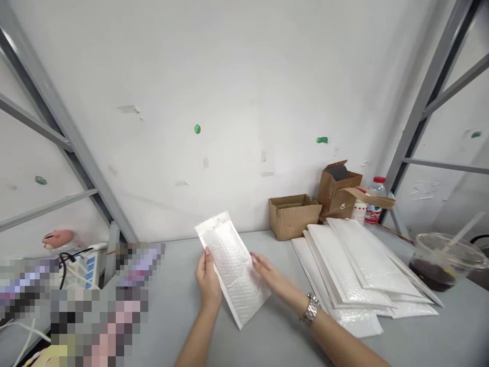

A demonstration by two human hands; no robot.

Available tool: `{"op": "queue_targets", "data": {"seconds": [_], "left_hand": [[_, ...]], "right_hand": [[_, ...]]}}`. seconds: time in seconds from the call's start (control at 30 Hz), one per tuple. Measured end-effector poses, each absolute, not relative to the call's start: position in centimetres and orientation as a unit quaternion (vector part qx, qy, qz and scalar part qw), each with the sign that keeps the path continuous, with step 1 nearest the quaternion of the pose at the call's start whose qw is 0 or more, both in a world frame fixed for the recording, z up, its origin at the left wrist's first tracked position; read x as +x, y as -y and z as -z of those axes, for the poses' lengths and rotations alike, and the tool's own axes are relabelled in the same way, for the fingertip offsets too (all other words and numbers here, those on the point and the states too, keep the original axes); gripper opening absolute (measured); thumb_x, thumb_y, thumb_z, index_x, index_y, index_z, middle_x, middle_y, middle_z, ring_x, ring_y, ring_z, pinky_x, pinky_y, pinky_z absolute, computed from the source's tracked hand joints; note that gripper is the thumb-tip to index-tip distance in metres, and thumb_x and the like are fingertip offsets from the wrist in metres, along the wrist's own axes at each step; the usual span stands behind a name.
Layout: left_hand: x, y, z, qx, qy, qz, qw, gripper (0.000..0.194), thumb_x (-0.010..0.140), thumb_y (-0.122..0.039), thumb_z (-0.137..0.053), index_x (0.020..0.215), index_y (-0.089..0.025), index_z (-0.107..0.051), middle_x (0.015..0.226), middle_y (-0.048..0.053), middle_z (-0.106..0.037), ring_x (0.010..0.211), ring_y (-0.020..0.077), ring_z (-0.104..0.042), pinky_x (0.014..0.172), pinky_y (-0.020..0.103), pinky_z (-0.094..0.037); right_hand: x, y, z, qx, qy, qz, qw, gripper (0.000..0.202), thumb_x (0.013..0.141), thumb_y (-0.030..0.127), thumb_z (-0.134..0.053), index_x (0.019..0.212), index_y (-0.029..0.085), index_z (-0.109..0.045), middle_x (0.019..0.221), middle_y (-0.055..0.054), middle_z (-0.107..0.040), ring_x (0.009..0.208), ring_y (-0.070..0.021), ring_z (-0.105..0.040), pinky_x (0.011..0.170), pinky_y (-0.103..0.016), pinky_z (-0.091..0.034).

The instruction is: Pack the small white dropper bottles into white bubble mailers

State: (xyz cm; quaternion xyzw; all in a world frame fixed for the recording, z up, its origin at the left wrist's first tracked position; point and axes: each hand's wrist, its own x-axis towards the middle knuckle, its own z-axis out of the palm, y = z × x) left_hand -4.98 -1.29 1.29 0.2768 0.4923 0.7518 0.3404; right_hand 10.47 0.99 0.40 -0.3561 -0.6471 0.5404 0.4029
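Observation:
A white bubble-lined envelope point(239, 272) is held up at a tilt over the grey table, its flap end at the upper left. My left hand point(209, 279) grips its left edge, with the thumb on the front face. On the right edge, my right hand point(269, 272) pinches the envelope between thumb and fingers; a silver watch is on that wrist. To the right lies a loose pile of similar white envelopes point(367, 265).
Behind the pile stand an open cardboard box point(294, 216), a brown paper bag point(336, 196) and a red-capped bottle point(376, 201). A plastic cup with dark drink point(437, 270) is at the right. Power strips point(82, 267) and pixelated items lie left.

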Motion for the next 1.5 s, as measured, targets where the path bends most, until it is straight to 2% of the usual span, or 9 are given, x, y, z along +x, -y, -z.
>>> {"op": "queue_targets", "data": {"seconds": [0.3,0.5,0.63,0.77,0.93,1.03,1.13,1.33,1.5], "left_hand": [[-4.5,3.0,-1.9,0.439,-0.441,-0.703,0.343,0.083,0.049,-0.054,-0.074,0.120,-0.021,-0.044,0.115,0.010,-0.058,0.104,0.0266,-0.054,0.080,0.028,-0.045],[-4.8,3.0,-3.4,0.343,-0.517,-0.651,0.437,0.049,0.056,-0.049,-0.072,0.085,-0.011,-0.062,0.084,0.012,-0.069,0.082,0.0286,-0.063,0.068,0.034,-0.049],[-6.7,2.3,-5.1,0.256,-0.428,-0.687,0.528,0.060,0.064,-0.064,-0.057,0.095,-0.013,-0.063,0.090,0.012,-0.070,0.089,0.0284,-0.063,0.074,0.035,-0.050],[-9.1,2.6,-7.4,0.287,-0.414,-0.673,0.541,0.052,0.066,-0.051,-0.064,0.105,-0.017,-0.062,0.104,0.010,-0.067,0.103,0.0266,-0.058,0.086,0.033,-0.045],[-10.7,3.8,-8.2,0.335,-0.361,-0.640,0.590,0.072,0.071,-0.069,-0.039,0.107,-0.012,-0.063,0.118,0.014,-0.059,0.113,0.0311,-0.050,0.086,0.035,-0.045],[-10.8,4.1,-8.3,0.367,-0.411,-0.614,0.566,0.052,0.073,-0.051,-0.057,0.115,-0.020,-0.058,0.126,0.008,-0.054,0.112,0.0260,-0.051,0.082,0.028,-0.046],[-10.7,3.7,-8.2,0.393,-0.452,-0.574,0.559,0.058,0.069,-0.031,-0.068,0.123,-0.028,-0.048,0.123,0.005,-0.057,0.102,0.0205,-0.058,0.074,0.024,-0.048],[-10.9,0.7,-5.1,0.251,-0.442,-0.697,0.505,0.046,0.064,-0.013,-0.072,0.108,-0.013,-0.060,0.090,0.009,-0.070,0.073,0.0170,-0.065,0.059,0.022,-0.050],[-10.8,-1.1,-1.4,0.142,-0.432,-0.780,0.430,0.025,0.076,-0.005,-0.056,0.099,-0.015,-0.060,0.083,0.002,-0.070,0.071,0.0077,-0.064,0.069,0.016,-0.049]], "right_hand": [[9.3,2.0,-1.1,-0.283,0.663,-0.541,0.434,0.072,0.067,0.035,-0.070,0.128,0.023,-0.033,0.129,-0.008,-0.044,0.119,-0.0222,-0.040,0.100,-0.035,-0.034],[9.6,0.2,-0.4,-0.262,0.612,-0.654,0.359,0.049,0.065,0.038,-0.070,0.107,0.018,-0.055,0.109,-0.006,-0.060,0.100,-0.0224,-0.055,0.086,-0.036,-0.044],[10.2,-0.2,-0.3,-0.257,0.616,-0.681,0.300,0.042,0.063,0.037,-0.072,0.096,0.016,-0.060,0.095,-0.004,-0.065,0.087,-0.0205,-0.059,0.076,-0.032,-0.046],[10.8,-0.4,-0.8,-0.264,0.639,-0.676,0.254,0.037,0.060,0.037,-0.072,0.088,0.016,-0.064,0.088,-0.002,-0.065,0.083,-0.0197,-0.059,0.071,-0.029,-0.045],[11.0,-0.7,-1.3,-0.298,0.657,-0.637,0.272,0.032,0.060,0.038,-0.071,0.081,0.016,-0.063,0.079,0.000,-0.064,0.075,-0.0178,-0.057,0.067,-0.026,-0.044],[11.2,-0.9,-1.6,-0.320,0.666,-0.610,0.288,0.026,0.061,0.037,-0.070,0.075,0.016,-0.062,0.072,0.001,-0.061,0.069,-0.0160,-0.055,0.060,-0.024,-0.041],[11.5,-1.3,-1.7,-0.349,0.686,-0.563,0.302,0.022,0.062,0.036,-0.069,0.068,0.017,-0.061,0.067,0.002,-0.059,0.063,-0.0148,-0.052,0.055,-0.023,-0.038],[12.7,-3.6,-1.0,-0.400,0.654,-0.419,0.487,0.031,0.070,0.041,-0.060,0.092,0.020,-0.062,0.098,-0.007,-0.063,0.087,-0.0211,-0.057,0.079,-0.034,-0.043],[14.2,-5.2,-0.3,-0.476,0.534,-0.368,0.594,0.031,0.070,0.037,-0.057,0.094,0.018,-0.057,0.106,-0.011,-0.059,0.099,-0.0241,-0.054,0.089,-0.041,-0.040]]}}
